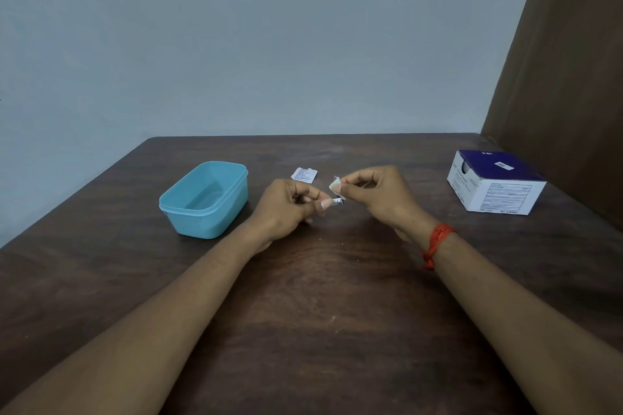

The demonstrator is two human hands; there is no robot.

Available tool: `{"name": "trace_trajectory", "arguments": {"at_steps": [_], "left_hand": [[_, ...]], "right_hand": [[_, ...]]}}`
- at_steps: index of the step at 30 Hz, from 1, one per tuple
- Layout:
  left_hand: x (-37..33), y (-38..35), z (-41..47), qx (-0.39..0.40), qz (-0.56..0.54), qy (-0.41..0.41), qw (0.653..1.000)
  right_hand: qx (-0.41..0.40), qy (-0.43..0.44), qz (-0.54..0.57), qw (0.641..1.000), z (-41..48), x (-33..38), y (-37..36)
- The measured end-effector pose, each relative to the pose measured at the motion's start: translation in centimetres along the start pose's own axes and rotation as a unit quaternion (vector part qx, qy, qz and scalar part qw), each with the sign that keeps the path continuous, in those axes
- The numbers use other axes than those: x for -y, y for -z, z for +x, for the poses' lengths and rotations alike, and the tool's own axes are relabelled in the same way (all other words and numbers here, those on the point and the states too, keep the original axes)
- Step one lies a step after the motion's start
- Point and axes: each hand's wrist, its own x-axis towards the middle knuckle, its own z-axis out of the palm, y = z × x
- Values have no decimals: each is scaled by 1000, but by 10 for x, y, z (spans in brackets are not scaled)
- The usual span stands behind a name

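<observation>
Above the middle of the dark wooden table (pixel 323 280), my left hand (pixel 286 209) pinches a small torn foil wrapper piece (pixel 337 202) between thumb and fingers. My right hand (pixel 377 195), with an orange thread band on its wrist, pinches a small white folded pad (pixel 335 186) just above and right of that piece. The two hands are close together, almost touching at the fingertips. A torn white printed wrapper scrap (pixel 304 174) lies flat on the table behind my left hand.
A light blue plastic tub (pixel 205 200) without a lid stands left of my hands. A white and purple cardboard box (pixel 494 180) sits at the right near a brown panel (pixel 566 77). A grey wall rises behind the table's far edge.
</observation>
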Motion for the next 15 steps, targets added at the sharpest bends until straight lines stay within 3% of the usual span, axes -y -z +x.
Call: {"name": "trace_trajectory", "arguments": {"at_steps": [3,10,15], "left_hand": [[-1,-1,-1,3,7,-4,1000],[1,0,1,-2,34,-2,999],[1,1,1,6,51,-17,999]], "right_hand": [[-19,27,22,999,0,3,2],[92,-45,-3,995,-1,-1,9],[56,-15,25,998,-2,3,7]]}}
